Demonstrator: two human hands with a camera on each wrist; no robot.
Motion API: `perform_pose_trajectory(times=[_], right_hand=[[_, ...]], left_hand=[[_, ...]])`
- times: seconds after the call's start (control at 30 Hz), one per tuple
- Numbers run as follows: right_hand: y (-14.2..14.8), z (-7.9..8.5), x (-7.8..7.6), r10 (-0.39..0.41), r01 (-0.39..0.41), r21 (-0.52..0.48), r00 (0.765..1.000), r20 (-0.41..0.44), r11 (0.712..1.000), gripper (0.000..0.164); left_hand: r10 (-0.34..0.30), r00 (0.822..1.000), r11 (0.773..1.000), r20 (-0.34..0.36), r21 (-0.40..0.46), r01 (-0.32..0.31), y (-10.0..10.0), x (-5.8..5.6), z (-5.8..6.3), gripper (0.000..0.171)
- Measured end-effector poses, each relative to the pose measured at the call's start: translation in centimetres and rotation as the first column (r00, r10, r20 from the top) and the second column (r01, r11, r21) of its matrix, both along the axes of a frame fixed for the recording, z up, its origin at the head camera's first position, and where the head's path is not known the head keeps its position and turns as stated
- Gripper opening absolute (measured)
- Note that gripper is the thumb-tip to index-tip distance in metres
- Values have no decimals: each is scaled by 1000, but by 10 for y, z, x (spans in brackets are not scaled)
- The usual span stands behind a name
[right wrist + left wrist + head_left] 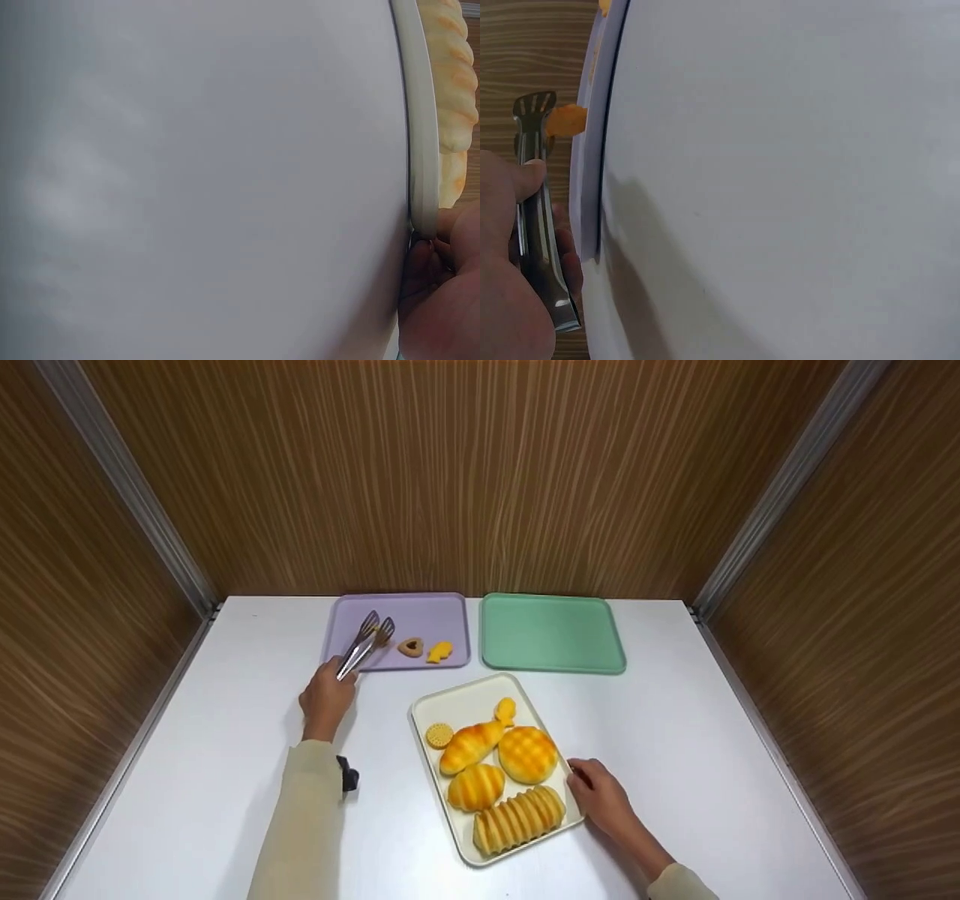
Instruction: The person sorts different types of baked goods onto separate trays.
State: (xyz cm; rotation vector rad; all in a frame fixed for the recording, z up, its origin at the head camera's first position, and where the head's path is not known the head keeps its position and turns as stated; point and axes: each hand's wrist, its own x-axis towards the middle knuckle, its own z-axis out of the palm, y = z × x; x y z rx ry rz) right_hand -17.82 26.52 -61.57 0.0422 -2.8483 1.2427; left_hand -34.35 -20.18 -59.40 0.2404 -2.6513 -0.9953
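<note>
The left hand [328, 697] grips shiny metal tongs [361, 646], whose tips reach over the flat lilac plastic tray [442, 611], near a small orange pastry [439, 652]. Nearer than that tray, the right hand [600, 796] pinches the cream rectangular tray [461, 705] of breads at its rim.

White table [225, 780] with three trays [553, 632]

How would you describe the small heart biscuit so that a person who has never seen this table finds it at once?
Look at the far left of the white table, where a purple tray lies beside a green tray. Near the purple tray's front edge, right of the metal tongs held by the left hand, lies the heart biscuit. It is brown with a dark heart-shaped middle, unlike the plain yellow fish-shaped piece at its right.
</note>
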Motion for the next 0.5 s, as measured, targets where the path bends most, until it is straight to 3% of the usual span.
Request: perform_pose_trajectory(times=[0.5], right_hand=[[0, 0, 1, 12, -12, -4, 1000, -19, 1000, 26]], left_hand=[[-33, 996, 998, 83, -46, 37, -21, 20, -8, 43]])
